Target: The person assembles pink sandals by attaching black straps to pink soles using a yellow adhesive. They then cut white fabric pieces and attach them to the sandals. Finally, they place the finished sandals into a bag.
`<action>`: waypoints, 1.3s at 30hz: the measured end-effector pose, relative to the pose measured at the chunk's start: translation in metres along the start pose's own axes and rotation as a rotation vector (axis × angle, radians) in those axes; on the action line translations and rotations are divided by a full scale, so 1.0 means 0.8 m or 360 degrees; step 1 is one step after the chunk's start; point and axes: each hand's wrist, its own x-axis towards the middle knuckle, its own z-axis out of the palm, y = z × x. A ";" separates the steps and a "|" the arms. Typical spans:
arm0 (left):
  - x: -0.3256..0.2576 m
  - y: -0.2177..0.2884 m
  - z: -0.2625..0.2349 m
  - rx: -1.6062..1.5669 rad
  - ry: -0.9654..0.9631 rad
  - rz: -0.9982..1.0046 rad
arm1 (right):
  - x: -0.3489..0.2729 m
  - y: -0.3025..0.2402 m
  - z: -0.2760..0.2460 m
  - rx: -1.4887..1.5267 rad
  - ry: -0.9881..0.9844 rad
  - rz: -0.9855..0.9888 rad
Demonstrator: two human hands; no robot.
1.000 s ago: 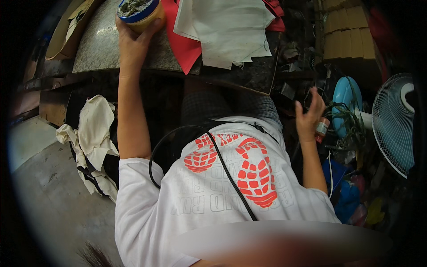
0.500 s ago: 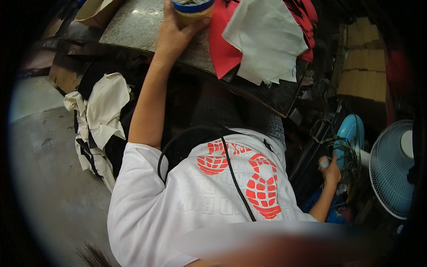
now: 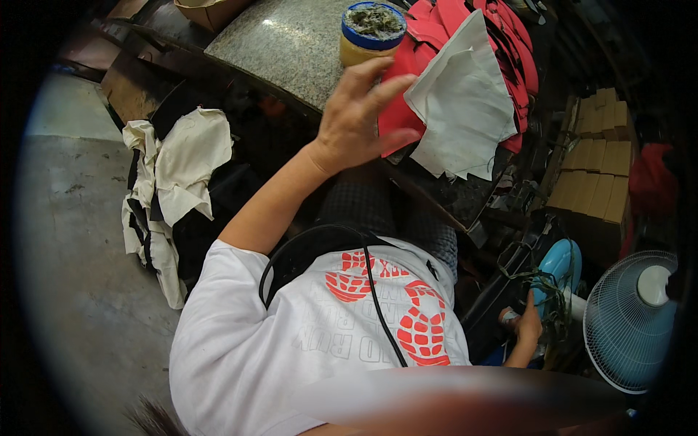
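Note:
My left hand (image 3: 361, 116) is open, its fingers spread, just below a yellowish jar (image 3: 352, 55) with a blue rim. Pale matter with dark bits fills the jar's top. The jar stands on a speckled grey worktop (image 3: 276, 51), beside red pieces of material (image 3: 512, 51) and a whitish cloth piece (image 3: 469, 102). Down at the right, my right hand (image 3: 525, 327) is beside the blue base (image 3: 558, 270) of a fan (image 3: 631, 320). One finger stretches toward that base. A small whitish thing shows at the thumb, too small to name.
Cream cloth pieces (image 3: 190, 163) hang over something dark at the left, above the grey floor (image 3: 80, 291). Stacked tan boxes (image 3: 596, 163) stand at the right. A cardboard-coloured tray (image 3: 211, 13) is at the top left. A black cable (image 3: 382, 305) crosses my shirt.
My left hand has let go of the jar and drawn back toward me, fingers spread. The view has shifted. My right hand stays by the fan's base.

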 end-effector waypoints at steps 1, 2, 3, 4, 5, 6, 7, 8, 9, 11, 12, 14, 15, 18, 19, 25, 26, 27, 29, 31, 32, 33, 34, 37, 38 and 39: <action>0.001 0.007 0.007 0.0030 -0.0106 -0.0023 | -0.007 -0.009 -0.014 0.0085 0.0067 -0.0040; 0.004 0.012 0.012 0.0095 -0.0213 -0.0002 | -0.015 -0.020 -0.033 0.0174 0.0133 -0.0078; 0.006 0.016 0.017 0.0177 -0.0350 -0.0005 | -0.023 -0.036 -0.051 0.0265 0.0231 -0.0129; 0.008 0.018 0.022 0.0268 -0.0486 -0.0008 | -0.030 -0.057 -0.068 0.0532 0.0401 -0.0361; 0.009 0.020 0.026 0.0387 -0.0600 -0.0017 | -0.037 -0.078 -0.087 0.0795 0.0588 -0.0567; 0.011 0.020 0.028 0.0374 -0.0603 -0.0032 | -0.040 -0.105 -0.103 0.1064 0.0625 -0.0681; 0.012 0.019 0.030 0.0361 -0.0607 -0.0046 | -0.042 -0.132 -0.120 0.1262 0.0701 -0.0930; 0.013 0.018 0.030 0.0348 -0.0616 -0.0064 | -0.043 -0.158 -0.136 0.1334 0.0809 -0.1121; 0.013 0.016 0.030 0.0295 -0.0611 -0.0108 | -0.043 -0.183 -0.151 0.1374 0.0954 -0.1326; 0.013 0.013 0.027 0.0189 -0.0627 -0.0218 | -0.042 -0.231 -0.179 0.1316 0.1290 -0.1563; 0.012 0.011 0.026 0.0134 -0.0624 -0.0237 | -0.040 -0.256 -0.193 0.1355 0.1389 -0.1715; 0.011 0.007 0.023 0.0048 -0.0641 -0.0303 | -0.042 -0.303 -0.211 0.1527 0.1481 -0.2033; 0.010 0.006 0.022 -0.0020 -0.0622 -0.0310 | -0.044 -0.324 -0.215 0.1451 0.1596 -0.2126; 0.007 0.004 0.024 0.0045 -0.0598 -0.0297 | -0.035 -0.378 -0.220 0.1261 0.1695 -0.2350; 0.006 0.003 0.025 0.0034 -0.0609 -0.0317 | -0.029 -0.386 -0.218 0.1187 0.1674 -0.2297; 0.005 0.002 0.030 0.0048 -0.0617 -0.0349 | 0.000 -0.366 -0.207 0.2651 0.0719 -0.1988; 0.004 0.002 0.030 0.0078 -0.0613 -0.0338 | 0.003 -0.359 -0.212 0.2900 0.0660 -0.1950; 0.004 0.003 0.030 0.0107 -0.0607 -0.0325 | 0.004 -0.349 -0.217 0.3148 0.0600 -0.1902; 0.003 0.005 0.030 0.0097 -0.0596 -0.0317 | 0.002 -0.328 -0.227 0.3564 0.0406 -0.1702; 0.004 0.007 0.029 0.0116 -0.0597 -0.0304 | -0.003 -0.307 -0.238 0.3656 0.0474 -0.1551; 0.005 0.009 0.028 0.0144 -0.0600 -0.0294 | -0.007 -0.297 -0.242 0.3684 0.0558 -0.1482; 0.006 0.011 0.026 0.0180 -0.0614 -0.0282 | -0.011 -0.289 -0.245 0.3662 0.0680 -0.1556; 0.007 0.014 0.024 0.0239 -0.0465 -0.0192 | -0.016 -0.282 -0.248 0.3417 0.0907 -0.1718; 0.011 0.030 0.013 0.0301 -0.0144 -0.0025 | -0.035 -0.283 -0.249 0.3117 0.1219 -0.1914; 0.007 0.039 0.007 0.0227 -0.0105 -0.0041 | -0.043 -0.290 -0.246 0.3036 0.1194 -0.2138; 0.006 0.049 0.002 0.0129 -0.0030 -0.0053 | -0.050 -0.301 -0.243 0.2858 0.1245 -0.2213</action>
